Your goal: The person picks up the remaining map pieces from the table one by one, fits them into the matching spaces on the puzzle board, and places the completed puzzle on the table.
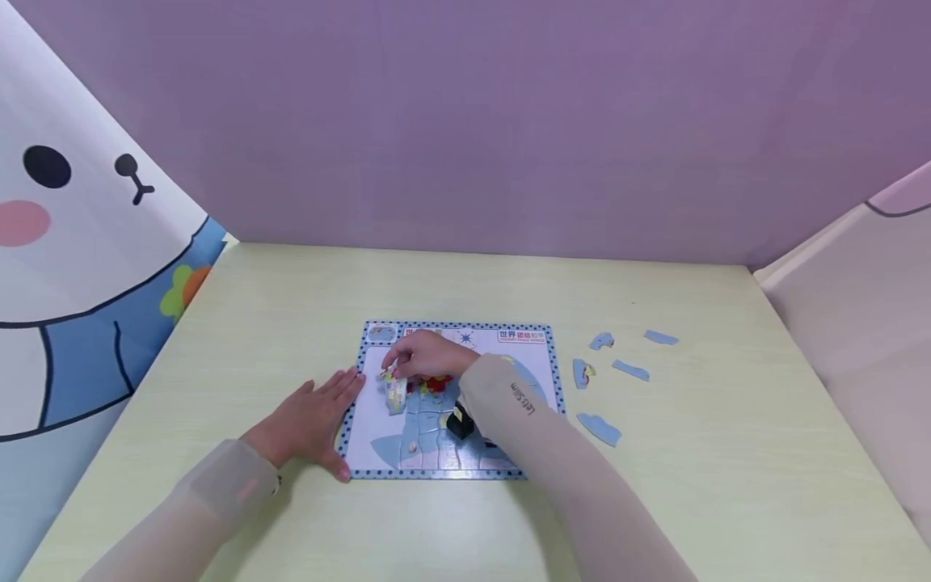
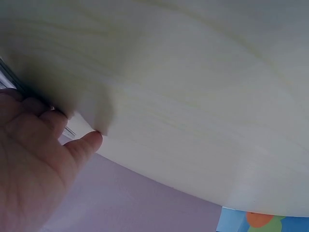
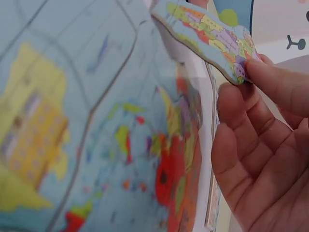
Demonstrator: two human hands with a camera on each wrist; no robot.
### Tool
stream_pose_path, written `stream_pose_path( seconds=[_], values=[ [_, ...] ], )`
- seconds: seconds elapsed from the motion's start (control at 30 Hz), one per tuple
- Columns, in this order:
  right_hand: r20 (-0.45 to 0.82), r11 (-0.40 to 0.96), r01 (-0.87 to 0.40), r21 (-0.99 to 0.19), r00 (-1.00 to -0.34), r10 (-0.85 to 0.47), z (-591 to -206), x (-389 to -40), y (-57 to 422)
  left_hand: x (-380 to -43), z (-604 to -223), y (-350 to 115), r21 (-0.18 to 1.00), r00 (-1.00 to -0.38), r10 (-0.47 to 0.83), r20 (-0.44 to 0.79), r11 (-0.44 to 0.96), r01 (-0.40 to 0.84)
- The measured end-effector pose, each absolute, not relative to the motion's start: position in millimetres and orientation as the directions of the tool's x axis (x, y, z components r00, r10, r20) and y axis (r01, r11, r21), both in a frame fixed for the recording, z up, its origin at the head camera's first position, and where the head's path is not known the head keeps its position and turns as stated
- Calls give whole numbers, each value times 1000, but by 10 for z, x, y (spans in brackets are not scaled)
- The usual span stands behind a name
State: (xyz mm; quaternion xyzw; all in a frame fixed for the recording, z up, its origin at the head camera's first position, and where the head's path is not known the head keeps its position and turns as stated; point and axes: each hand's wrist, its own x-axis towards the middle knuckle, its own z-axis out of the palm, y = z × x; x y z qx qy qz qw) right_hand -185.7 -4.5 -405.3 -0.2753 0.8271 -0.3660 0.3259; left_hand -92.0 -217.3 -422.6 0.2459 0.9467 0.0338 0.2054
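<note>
A jigsaw puzzle board (image 1: 361, 412) with a dotted blue border lies on the table, partly filled with joined pieces of a world map. My right hand (image 1: 432, 354) is over the board's left part and pinches a map puzzle piece (image 1: 396, 396) between thumb and fingers. In the right wrist view, this piece (image 3: 212, 36) is tilted, its coloured countries facing up along one side. My left hand (image 1: 320, 412) rests with fingers spread along the board's left edge. The right forearm hides the board's lower right part.
Several loose blue puzzle pieces lie right of the board, among them a larger one (image 1: 600, 429) nearest me and a narrow one (image 1: 661, 336) farthest off. A purple backdrop (image 1: 494, 145) stands behind the pale table (image 1: 727, 453); a cartoon-print cloth (image 1: 80, 267) hangs at left.
</note>
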Motion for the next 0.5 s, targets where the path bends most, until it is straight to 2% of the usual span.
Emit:
stream_pose_path(
  seconds=[0.3,0.5],
  values=[
    [-323,584,-294,-757,-609,-725,-4019,-1810,-211,-917,-4205,-2172,171,-794,475,-379,880,444],
    [-378,663,-316,-678,-624,-684,-3969,-1742,-250,-921,-4201,-2149,171,-795,467,-387,883,436]
  ],
)
